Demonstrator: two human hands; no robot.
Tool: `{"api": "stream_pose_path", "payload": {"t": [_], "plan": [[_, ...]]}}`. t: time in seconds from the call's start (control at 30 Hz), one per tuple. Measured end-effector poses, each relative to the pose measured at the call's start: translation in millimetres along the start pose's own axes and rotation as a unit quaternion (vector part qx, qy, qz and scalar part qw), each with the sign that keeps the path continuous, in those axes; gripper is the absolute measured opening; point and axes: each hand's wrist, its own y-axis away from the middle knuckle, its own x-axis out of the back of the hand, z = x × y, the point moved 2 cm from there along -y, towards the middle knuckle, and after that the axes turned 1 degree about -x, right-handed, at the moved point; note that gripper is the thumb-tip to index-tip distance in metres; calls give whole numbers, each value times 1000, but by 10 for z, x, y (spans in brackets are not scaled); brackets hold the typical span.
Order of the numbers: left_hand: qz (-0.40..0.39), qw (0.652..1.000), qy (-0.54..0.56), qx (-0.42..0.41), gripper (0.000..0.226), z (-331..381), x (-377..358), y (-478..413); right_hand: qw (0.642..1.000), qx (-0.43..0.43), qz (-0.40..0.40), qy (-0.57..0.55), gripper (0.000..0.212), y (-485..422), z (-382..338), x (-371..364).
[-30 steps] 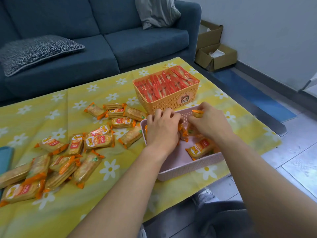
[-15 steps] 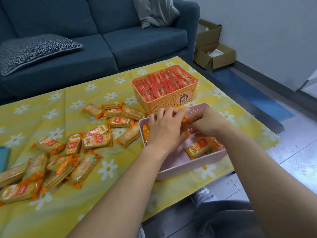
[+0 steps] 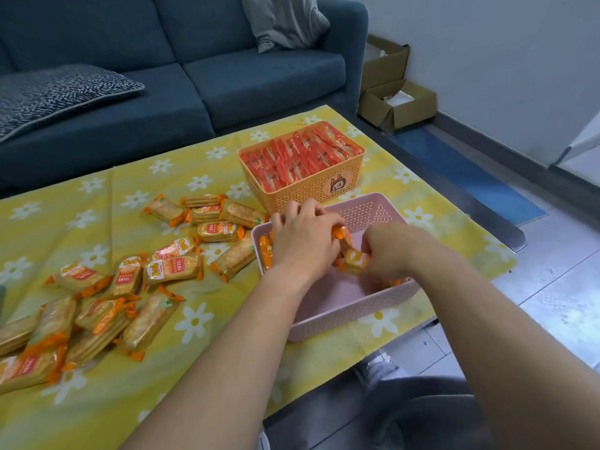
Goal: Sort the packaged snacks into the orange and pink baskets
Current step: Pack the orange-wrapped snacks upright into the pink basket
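Both hands are reaching into the pink basket [image 3: 344, 311], which is sitting near the right edge of the yellow tablecloth [image 3: 201, 368], just in front of the orange basket [image 3: 308, 190]. The left hand [image 3: 302, 243] is entering palm down from the basket's left side, its fingers curling over the first packet [image 3: 341, 234]. That packet's orange crimped end is projecting past the fingertips toward the far wall. The right hand [image 3: 394, 251] is entering from the right, knuckles up, its fingers and thumb pinching the second packet [image 3: 355, 259], which is lying just below the first, between the two hands. Whether the two packets are touching cannot be told. A third packet [image 3: 266, 251] is standing on edge against the basket's left wall, beside the left hand. The orange basket is holding rows of red packets [image 3: 298, 160]. The loose packets [image 3: 172, 269] are lying scattered on the tablecloth, left of the pink basket.
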Motion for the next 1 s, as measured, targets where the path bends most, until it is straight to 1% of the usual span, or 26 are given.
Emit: {"api": "stream_pose_path", "payload": {"t": [0.03,0.1,0.27,0.33,0.4,0.5,0.57,0.6,0.63,0.67,0.7,0.77,0.8,0.83,0.87,0.9,0.93,0.97,1.0], "plan": [[-1,1000,1,2,33,-3,-1,-5,1000,-18,6,-17,44,12,30,48],[-3,1000,0,3,33,-6,-6,-10,997,-55,23,-40,49,32,78,133],[1,1000,1,3,32,-1,-7,-10,972,-115,97,-182,37,-32,132,131],[12,1000,3,-10,34,24,1,-3,958,-124,109,-232,37,-91,80,108],[40,999,-2,-36,39,71,11,10,947,-127,119,-270,37,-146,-4,84],[52,996,12,-67,47,140,-1,25,938,-142,149,-277,43,-161,-82,76],[35,996,37,-72,52,157,-9,28,938,-129,135,-291,38,-156,-96,92],[27,996,47,-72,54,152,-18,27,934,-121,118,-314,34,-155,-103,101],[19,996,57,-69,57,144,-27,20,923,-117,104,-352,31,-165,-87,107],[7,996,65,-65,60,138,-31,13,902,-120,89,-405,28,-168,-67,115],[-9,996,69,-62,64,135,-39,8,872,-127,78,-467,25,-171,-35,116],[-47,995,54,-64,74,151,-55,7,797,-156,53,-580,19,-160,37,122],[-58,995,40,-67,77,163,-64,8,769,-168,39,-616,15,-133,63,132],[-59,996,26,-69,76,176,-76,2,754,-169,28,-634,14,-131,95,130],[-51,996,15,-70,72,187,-85,-9,754,-167,20,-635,16,-120,119,133],[-37,997,7,-70,65,196,-97,-27,765,-164,21,-622,17,-114,132,132],[-21,997,0,-69,56,201,-106,-48,802,-159,33,-574,17,-85,132,135],[-7,998,-7,-64,49,212,-117,-73,859,-147,54,-487,17,-72,152,129],[6,998,-13,-54,44,220,-130,-97,915,-134,78,-372,15,-50,155,122]]}}
